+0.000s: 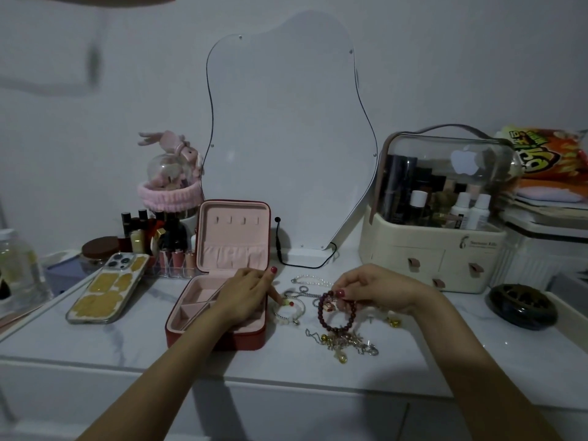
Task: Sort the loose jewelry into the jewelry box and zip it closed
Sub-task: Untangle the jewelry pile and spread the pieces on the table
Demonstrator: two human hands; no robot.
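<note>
A red jewelry box point(191, 316) with pink lining stands open on the white marble top, its lid upright. My left hand point(246, 296) lies over the box's right side, and one fingertip touches a white beaded bracelet point(288, 310) just beside the box. My right hand point(375, 289) pinches a dark red beaded bracelet point(334, 315), which hangs from the fingers above the table. Below it lies a tangle of gold and silver chains and charms point(345, 340). A pearl strand point(313, 280) and a silver chain point(299, 292) lie between my hands.
A phone point(106, 288) in a gold-patched case lies left of the box. Small cosmetic bottles point(156, 240) stand behind it. A curvy mirror point(286, 138) leans on the wall. A cream cosmetics organizer point(436, 243) stands at right, with a dark round dish point(521, 305) beside it.
</note>
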